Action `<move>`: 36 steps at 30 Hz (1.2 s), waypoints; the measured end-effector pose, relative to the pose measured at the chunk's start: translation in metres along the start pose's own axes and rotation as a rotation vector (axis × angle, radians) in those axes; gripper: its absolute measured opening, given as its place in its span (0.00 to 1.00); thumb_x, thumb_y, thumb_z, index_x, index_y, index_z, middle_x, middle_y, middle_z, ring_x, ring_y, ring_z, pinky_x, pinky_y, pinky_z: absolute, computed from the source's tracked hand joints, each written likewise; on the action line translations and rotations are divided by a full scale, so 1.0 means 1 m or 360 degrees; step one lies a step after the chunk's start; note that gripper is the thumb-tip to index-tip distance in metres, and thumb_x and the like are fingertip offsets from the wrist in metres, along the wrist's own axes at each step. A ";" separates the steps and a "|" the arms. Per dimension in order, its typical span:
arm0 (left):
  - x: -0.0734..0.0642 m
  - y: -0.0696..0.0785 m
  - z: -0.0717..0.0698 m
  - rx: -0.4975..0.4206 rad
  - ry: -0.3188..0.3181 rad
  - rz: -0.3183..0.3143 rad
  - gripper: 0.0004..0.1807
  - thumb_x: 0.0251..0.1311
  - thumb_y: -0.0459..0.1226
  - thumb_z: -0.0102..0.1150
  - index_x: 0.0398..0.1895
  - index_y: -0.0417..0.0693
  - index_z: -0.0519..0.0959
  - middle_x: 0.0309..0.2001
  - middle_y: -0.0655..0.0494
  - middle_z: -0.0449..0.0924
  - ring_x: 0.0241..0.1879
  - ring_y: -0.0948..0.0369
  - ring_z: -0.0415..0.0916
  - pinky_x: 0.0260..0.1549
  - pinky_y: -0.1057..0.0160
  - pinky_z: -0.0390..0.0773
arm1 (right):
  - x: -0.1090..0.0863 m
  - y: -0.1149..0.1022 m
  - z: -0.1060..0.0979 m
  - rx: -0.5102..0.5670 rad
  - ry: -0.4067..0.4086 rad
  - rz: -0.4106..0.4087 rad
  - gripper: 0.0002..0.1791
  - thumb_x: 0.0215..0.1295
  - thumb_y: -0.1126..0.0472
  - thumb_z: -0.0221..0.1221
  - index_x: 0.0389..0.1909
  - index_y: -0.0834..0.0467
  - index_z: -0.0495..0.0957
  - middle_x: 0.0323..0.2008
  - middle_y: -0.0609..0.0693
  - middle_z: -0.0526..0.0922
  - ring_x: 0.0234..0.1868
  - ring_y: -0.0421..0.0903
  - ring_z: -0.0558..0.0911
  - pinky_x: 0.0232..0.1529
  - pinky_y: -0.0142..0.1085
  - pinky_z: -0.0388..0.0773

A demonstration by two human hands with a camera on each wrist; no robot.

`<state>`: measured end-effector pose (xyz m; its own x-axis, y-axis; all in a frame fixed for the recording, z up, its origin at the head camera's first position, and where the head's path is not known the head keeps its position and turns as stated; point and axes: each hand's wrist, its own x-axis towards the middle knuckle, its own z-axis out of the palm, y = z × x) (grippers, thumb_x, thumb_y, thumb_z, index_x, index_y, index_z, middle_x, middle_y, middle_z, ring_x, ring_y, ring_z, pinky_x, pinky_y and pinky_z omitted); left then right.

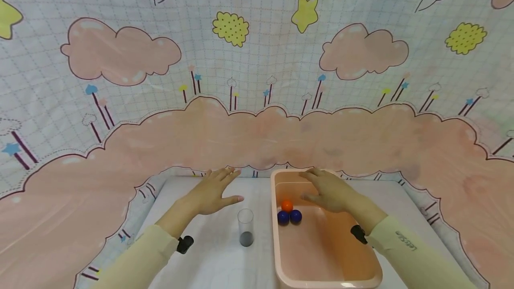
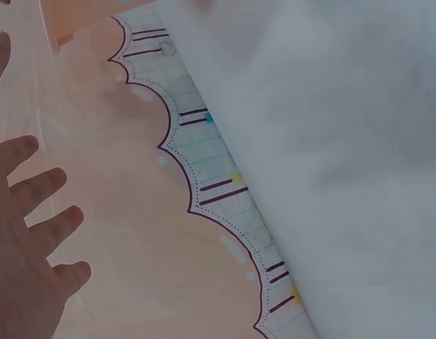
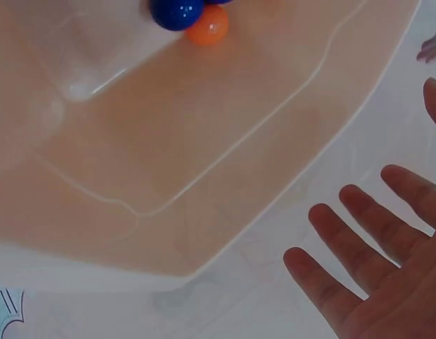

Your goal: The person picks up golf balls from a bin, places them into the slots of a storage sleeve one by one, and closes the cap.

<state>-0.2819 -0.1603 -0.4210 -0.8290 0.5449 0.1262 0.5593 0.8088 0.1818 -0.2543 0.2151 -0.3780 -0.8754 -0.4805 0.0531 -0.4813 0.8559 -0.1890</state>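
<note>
My left hand [image 1: 213,191] hovers over the table behind a clear glass cylinder [image 1: 246,229], fingers spread and holding nothing. In the left wrist view the same hand [image 2: 27,219] shows straight, separated fingers. Above the peach-coloured plastic tub [image 1: 327,280] is my right hand [image 1: 331,191], its fingers extended and its grasp empty. The right wrist view gives that hand [image 3: 387,261] spread beside the tub's rim [image 3: 274,212]. Inside the tub, near its left wall, an orange ball [image 1: 287,205] and two dark blue balls [image 1: 283,217] lie close together.
A white table [image 1: 209,253] carries the tub on the right and the upright cylinder left of it. Behind and around the table hangs a cloth [image 1: 257,137] printed with clouds and stars. Each wrist wears a small black camera [image 1: 185,244].
</note>
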 end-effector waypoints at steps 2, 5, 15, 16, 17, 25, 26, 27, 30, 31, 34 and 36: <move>-0.001 0.000 0.004 -0.0034 0.0008 -0.0003 0.48 0.68 0.69 0.51 0.82 0.53 0.58 0.81 0.44 0.56 0.81 0.43 0.53 0.74 0.27 0.49 | 0.001 -0.001 0.002 0.0000 0.0000 -0.0017 0.37 0.72 0.41 0.61 0.75 0.55 0.68 0.72 0.60 0.72 0.71 0.65 0.73 0.71 0.63 0.68; -0.004 0.001 0.009 -0.0114 0.0020 -0.0018 0.48 0.67 0.69 0.51 0.82 0.55 0.57 0.82 0.45 0.56 0.80 0.43 0.54 0.75 0.28 0.49 | 0.003 -0.003 0.007 -0.0009 -0.0001 -0.0036 0.34 0.71 0.44 0.63 0.73 0.55 0.71 0.70 0.57 0.75 0.70 0.63 0.74 0.70 0.61 0.70; -0.017 0.006 0.032 -0.0417 0.0057 -0.0080 0.48 0.67 0.66 0.56 0.82 0.52 0.58 0.82 0.46 0.55 0.80 0.43 0.55 0.77 0.32 0.49 | 0.014 -0.013 0.027 0.0108 -0.0167 0.0092 0.31 0.67 0.49 0.69 0.68 0.53 0.76 0.70 0.58 0.75 0.67 0.60 0.77 0.67 0.58 0.75; -0.018 0.007 0.035 -0.0451 0.0059 -0.0094 0.47 0.67 0.66 0.56 0.82 0.52 0.58 0.82 0.46 0.55 0.80 0.42 0.54 0.77 0.32 0.50 | 0.014 -0.013 0.029 0.0105 -0.0176 0.0084 0.30 0.66 0.50 0.69 0.68 0.53 0.76 0.69 0.59 0.75 0.66 0.60 0.78 0.67 0.58 0.75; -0.019 0.007 0.038 -0.0479 0.0062 -0.0105 0.47 0.67 0.66 0.56 0.82 0.52 0.58 0.82 0.46 0.55 0.80 0.42 0.54 0.77 0.32 0.50 | 0.015 -0.013 0.031 0.0108 -0.0191 0.0091 0.30 0.66 0.49 0.69 0.68 0.53 0.77 0.69 0.59 0.75 0.66 0.60 0.79 0.67 0.58 0.75; -0.026 0.008 0.059 -0.0665 0.0080 -0.0179 0.48 0.64 0.66 0.60 0.81 0.55 0.59 0.81 0.50 0.58 0.80 0.43 0.53 0.75 0.34 0.58 | 0.021 -0.013 0.045 0.0112 -0.0223 0.0109 0.28 0.64 0.50 0.71 0.63 0.55 0.79 0.64 0.56 0.81 0.60 0.58 0.82 0.63 0.54 0.79; -0.027 0.008 0.062 -0.0682 0.0085 -0.0182 0.48 0.64 0.66 0.61 0.81 0.56 0.60 0.80 0.51 0.59 0.80 0.44 0.54 0.75 0.35 0.58 | 0.022 -0.013 0.047 0.0132 -0.0227 0.0119 0.28 0.63 0.51 0.72 0.62 0.56 0.79 0.63 0.56 0.81 0.61 0.57 0.82 0.63 0.54 0.79; -0.027 0.008 0.065 -0.0704 0.0082 -0.0190 0.48 0.63 0.66 0.62 0.81 0.57 0.60 0.80 0.52 0.60 0.80 0.45 0.54 0.75 0.36 0.58 | 0.023 -0.012 0.049 0.0157 -0.0233 0.0127 0.28 0.63 0.52 0.72 0.62 0.57 0.79 0.62 0.56 0.82 0.60 0.57 0.82 0.63 0.54 0.79; -0.030 0.009 0.072 -0.0791 0.0078 -0.0221 0.48 0.61 0.67 0.63 0.80 0.59 0.61 0.79 0.54 0.61 0.80 0.46 0.56 0.75 0.36 0.60 | 0.025 -0.011 0.054 0.0225 -0.0245 0.0149 0.29 0.62 0.55 0.73 0.61 0.59 0.78 0.59 0.57 0.84 0.58 0.57 0.83 0.62 0.54 0.80; -0.030 0.009 0.074 -0.0826 0.0071 -0.0233 0.48 0.60 0.67 0.64 0.80 0.60 0.61 0.79 0.55 0.61 0.79 0.46 0.56 0.74 0.35 0.60 | 0.025 -0.011 0.055 0.0238 -0.0251 0.0162 0.29 0.61 0.55 0.73 0.61 0.59 0.78 0.59 0.57 0.84 0.58 0.56 0.83 0.62 0.54 0.80; -0.033 0.011 0.082 -0.0904 0.0057 -0.0251 0.48 0.60 0.65 0.65 0.79 0.62 0.61 0.79 0.54 0.61 0.79 0.45 0.57 0.73 0.34 0.61 | 0.028 -0.009 0.059 0.0256 -0.0254 0.0176 0.29 0.59 0.55 0.75 0.59 0.60 0.79 0.57 0.58 0.85 0.54 0.56 0.85 0.60 0.53 0.82; -0.034 0.013 0.086 -0.0944 0.0053 -0.0248 0.47 0.59 0.64 0.67 0.79 0.63 0.61 0.79 0.53 0.60 0.79 0.44 0.57 0.73 0.33 0.61 | 0.029 -0.008 0.062 0.0272 -0.0259 0.0181 0.29 0.59 0.56 0.75 0.58 0.61 0.79 0.56 0.59 0.85 0.53 0.56 0.85 0.59 0.54 0.82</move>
<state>-0.2468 -0.1497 -0.5066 -0.9060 0.4150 0.0830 0.3456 0.6121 0.7113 -0.2730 0.1824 -0.4357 -0.8979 -0.4192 -0.1341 -0.3533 0.8682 -0.3486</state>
